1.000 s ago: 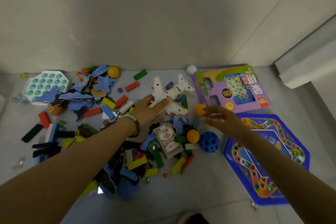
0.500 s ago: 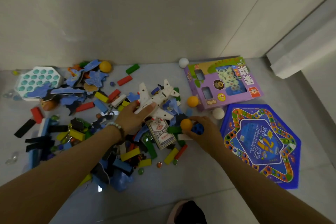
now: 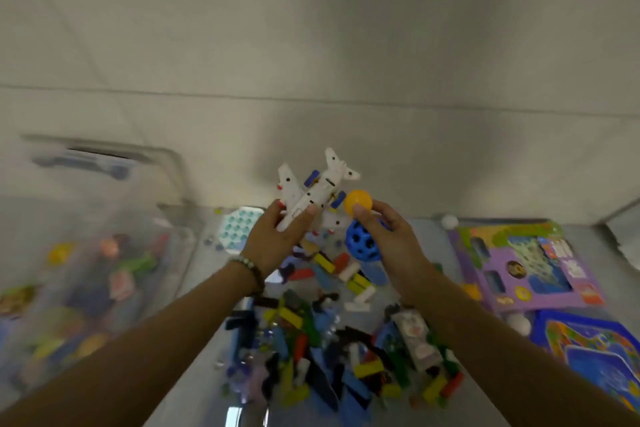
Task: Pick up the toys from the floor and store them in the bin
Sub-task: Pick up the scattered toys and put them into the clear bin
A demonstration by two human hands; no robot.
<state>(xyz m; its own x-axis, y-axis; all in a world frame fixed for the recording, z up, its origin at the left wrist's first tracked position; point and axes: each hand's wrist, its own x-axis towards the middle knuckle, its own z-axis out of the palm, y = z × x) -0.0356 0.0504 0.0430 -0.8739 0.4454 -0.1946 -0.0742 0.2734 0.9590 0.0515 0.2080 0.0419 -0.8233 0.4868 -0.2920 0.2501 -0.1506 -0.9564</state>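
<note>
My left hand (image 3: 275, 243) grips a white toy plane (image 3: 313, 192) and holds it up above the floor. My right hand (image 3: 388, 239) holds a blue holed ball (image 3: 360, 242) in its palm and pinches an orange ball (image 3: 358, 200) at the fingertips. Both hands are raised over a pile of coloured blocks (image 3: 332, 350) on the floor. At the left stands a clear plastic bin (image 3: 166, 184) with several toys inside, blurred.
A teal-and-white pop toy (image 3: 239, 222) lies by the wall. On the right lie a purple game box (image 3: 526, 267), a blue game board (image 3: 595, 354) and white balls (image 3: 449, 221). A card deck (image 3: 415, 333) sits among the blocks. A wall is straight ahead.
Both hands rose from the floor: the left lifted the plane, the right picked up the blue and orange balls. The view swung left and the bin came into sight.
</note>
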